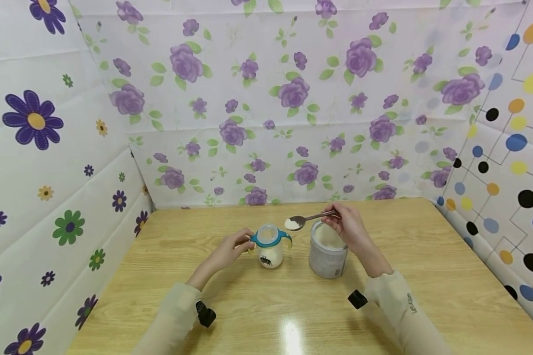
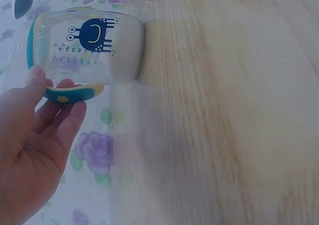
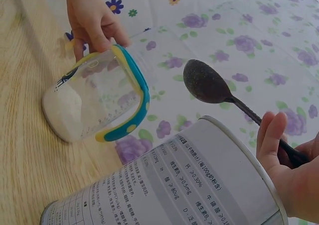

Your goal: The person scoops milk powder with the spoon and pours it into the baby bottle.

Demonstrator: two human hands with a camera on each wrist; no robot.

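A clear baby bottle (image 1: 271, 257) with a blue-and-yellow two-handled collar stands on the table, its top open. White powder fills its lower part, as the left wrist view shows. My left hand (image 1: 232, 249) pinches the bottle's left handle (image 2: 75, 93) between thumb and fingers. In my right hand (image 1: 347, 224) is a spoon (image 1: 298, 222), held by its handle above the can, with white powder (image 1: 291, 224) in its bowl. The spoon's bowl lies between bottle and can, higher than both rims. Below the right hand stands an open grey-white can (image 1: 327, 259) with printed text.
The wooden table (image 1: 293, 305) carries the bottle and the can. Behind it hangs a cloth (image 1: 266, 162) with purple flowers, and patterned cloths close off both sides. A black wrist camera sits on each sleeve.
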